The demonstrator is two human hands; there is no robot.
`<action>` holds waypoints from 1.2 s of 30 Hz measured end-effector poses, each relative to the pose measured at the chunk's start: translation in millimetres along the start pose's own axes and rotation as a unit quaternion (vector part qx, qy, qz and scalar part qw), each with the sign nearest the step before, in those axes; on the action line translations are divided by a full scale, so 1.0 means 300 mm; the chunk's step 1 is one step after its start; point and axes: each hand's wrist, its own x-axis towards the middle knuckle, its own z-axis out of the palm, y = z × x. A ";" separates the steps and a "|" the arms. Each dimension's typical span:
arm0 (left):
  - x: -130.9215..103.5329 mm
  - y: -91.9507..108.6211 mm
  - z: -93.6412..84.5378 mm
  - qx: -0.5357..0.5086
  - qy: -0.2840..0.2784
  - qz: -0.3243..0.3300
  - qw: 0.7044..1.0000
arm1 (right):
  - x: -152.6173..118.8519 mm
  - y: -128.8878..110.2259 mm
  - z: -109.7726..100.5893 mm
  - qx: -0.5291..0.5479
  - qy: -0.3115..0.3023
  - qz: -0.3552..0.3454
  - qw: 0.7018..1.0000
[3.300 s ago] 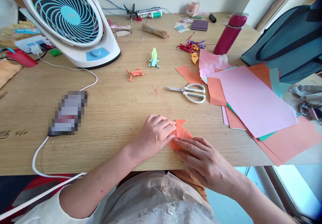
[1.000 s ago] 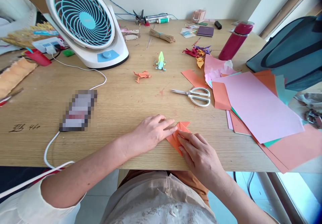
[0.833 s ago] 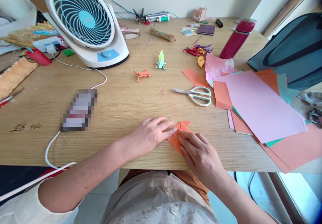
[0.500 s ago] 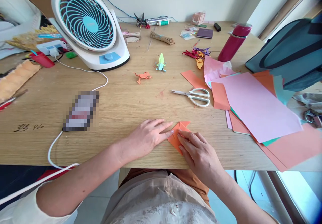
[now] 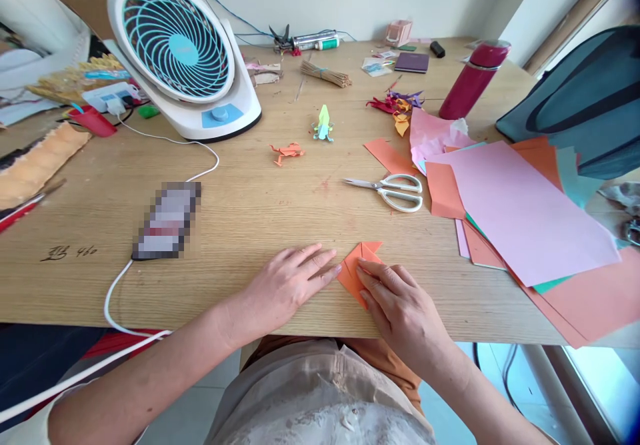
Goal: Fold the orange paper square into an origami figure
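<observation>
A small folded piece of orange paper [image 5: 354, 273] lies near the front edge of the table, with a pointed flap at its upper right. My right hand [image 5: 403, 302] presses on it from the right, fingers together and bent, covering its lower right part. Just left of the paper, my left hand [image 5: 295, 278] rests flat with its fingers spread; the fingertips come close to the paper's left corner. Beyond the hands lie white-handled scissors [image 5: 400, 192], an orange paper figure with thin legs [image 5: 287, 152] and a green and blue paper figure [image 5: 323, 125].
Coloured paper sheets [image 5: 525, 212] are piled at the right, beside a dark red flask [image 5: 473, 82] and a teal bag [image 5: 580, 105]. A white fan [image 5: 240, 115] stands at the back left. A blurred phone [image 5: 167, 222] with a white cable lies at the left.
My left hand has drawn slightly left, its fingertips off the paper's edge. My right hand stays on the orange paper. The whole view has shifted a little.
</observation>
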 end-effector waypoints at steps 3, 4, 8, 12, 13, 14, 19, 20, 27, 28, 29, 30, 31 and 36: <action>-0.017 -0.004 0.011 -0.013 0.009 -0.002 1.000 | -0.001 0.000 -0.002 0.001 -0.001 0.001 1.000; -0.018 -0.007 0.012 -0.019 0.014 -0.007 1.000 | -0.003 0.000 -0.001 0.002 -0.003 0.001 1.000; 0.018 -0.008 -0.006 -0.064 0.034 -0.029 0.997 | -0.012 0.001 0.006 0.000 -0.013 0.008 1.000; 0.117 0.039 -0.030 -0.136 0.055 -0.122 0.982 | -0.016 0.002 0.011 0.002 -0.018 0.008 1.000; 0.144 0.055 -0.030 -0.149 0.059 -0.158 0.974 | -0.016 0.002 0.010 0.006 -0.019 0.006 1.000; 0.170 0.071 -0.026 -0.159 0.057 -0.185 0.968 | -0.015 0.002 0.008 0.011 -0.019 0.005 1.000; 0.243 0.111 0.006 -0.231 0.062 -0.254 0.937 | -0.014 -0.005 -0.001 0.053 -0.007 0.023 0.998; 0.247 0.110 0.009 -0.265 0.071 -0.259 0.926 | -0.019 -0.008 -0.001 0.067 -0.005 0.033 0.997; 0.301 0.039 -0.040 -0.469 0.103 -0.229 0.847 | -0.067 0.018 -0.033 0.118 0.184 0.125 0.968; 0.321 0.019 -0.054 -0.484 0.105 -0.213 0.842 | -0.061 0.037 -0.051 0.109 0.220 0.147 0.958; 0.343 -0.003 -0.069 -0.499 0.104 -0.194 0.838 | -0.048 0.060 -0.073 0.098 0.244 0.174 0.949; 0.366 -0.025 -0.084 -0.514 0.099 -0.173 0.834 | -0.029 0.084 -0.098 0.088 0.249 0.192 0.945; 0.391 -0.047 -0.101 -0.525 0.097 -0.153 0.831 | -0.004 0.109 -0.124 0.086 0.229 0.207 0.947; 0.487 -0.140 -0.199 -0.559 0.081 -0.083 0.821 | 0.154 0.215 -0.200 0.167 0.104 0.205 0.959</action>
